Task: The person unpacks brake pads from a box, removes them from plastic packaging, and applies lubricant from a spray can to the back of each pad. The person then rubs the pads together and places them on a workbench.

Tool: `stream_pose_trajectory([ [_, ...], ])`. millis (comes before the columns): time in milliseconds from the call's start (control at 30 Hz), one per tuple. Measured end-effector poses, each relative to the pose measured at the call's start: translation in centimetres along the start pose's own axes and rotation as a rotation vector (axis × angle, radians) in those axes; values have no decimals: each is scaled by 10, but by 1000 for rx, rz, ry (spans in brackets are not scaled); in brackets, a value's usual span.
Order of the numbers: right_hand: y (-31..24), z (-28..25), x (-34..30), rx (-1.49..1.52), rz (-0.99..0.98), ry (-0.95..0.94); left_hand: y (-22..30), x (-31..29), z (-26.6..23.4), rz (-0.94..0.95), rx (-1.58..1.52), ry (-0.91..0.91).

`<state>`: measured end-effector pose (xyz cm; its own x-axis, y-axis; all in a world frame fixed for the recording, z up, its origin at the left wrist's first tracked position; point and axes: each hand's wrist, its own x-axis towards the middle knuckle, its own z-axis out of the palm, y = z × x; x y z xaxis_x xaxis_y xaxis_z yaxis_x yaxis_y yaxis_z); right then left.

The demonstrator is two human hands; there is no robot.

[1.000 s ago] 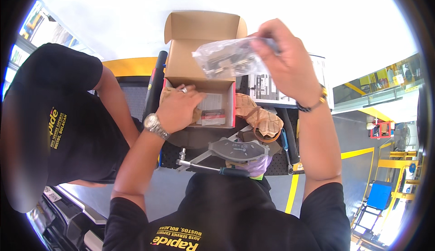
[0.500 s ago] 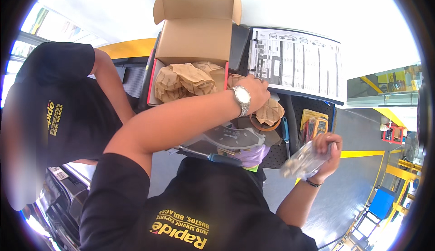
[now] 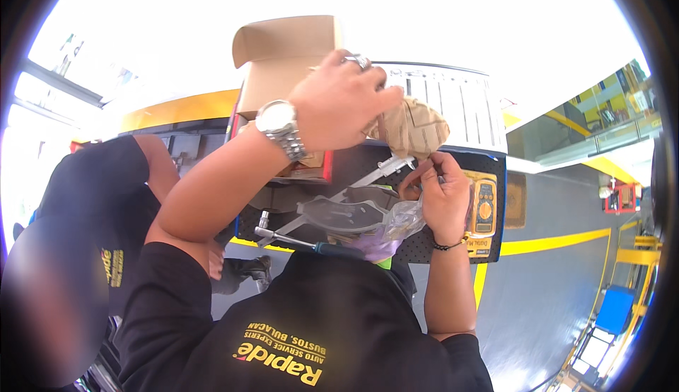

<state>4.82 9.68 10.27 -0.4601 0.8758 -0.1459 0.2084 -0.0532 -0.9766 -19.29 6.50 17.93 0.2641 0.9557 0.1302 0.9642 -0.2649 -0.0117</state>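
My left hand [image 3: 339,102], with a steel watch on its wrist, is raised in front of the open cardboard box [image 3: 279,81]. Its fingers are closed on crumpled brown paper [image 3: 414,127]. Just below the paper, my right hand [image 3: 445,192] pinches a brown strip [image 3: 414,180]. A clear plastic bag [image 3: 404,221] hangs at that same hand; its contents are hard to make out. Nearer my body lie a caliper [image 3: 378,173], a flat grey curved plate [image 3: 339,214] and a ratchet wrench [image 3: 304,243].
A packaged yellow multimeter [image 3: 484,208] lies right of my right hand. Behind the paper is a printed form [image 3: 474,109]. A purple glove or cloth [image 3: 385,245] sits at the near edge. Another person [image 3: 92,201] is close on my left.
My left hand has lifted the crumpled paper up and toward the box. My right hand has come left with the plastic bag and now meets the paper's lower end.
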Motion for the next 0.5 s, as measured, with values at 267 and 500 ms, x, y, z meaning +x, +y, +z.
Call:
stream_pose_trajectory([
  [267, -79, 92, 36, -480, -510, -379, 3, -169, -6, -656, -1027, 775],
  [500, -70, 133, 16, -358, -584, -820, 48, -225, 62, -390, -2090, 1315],
])
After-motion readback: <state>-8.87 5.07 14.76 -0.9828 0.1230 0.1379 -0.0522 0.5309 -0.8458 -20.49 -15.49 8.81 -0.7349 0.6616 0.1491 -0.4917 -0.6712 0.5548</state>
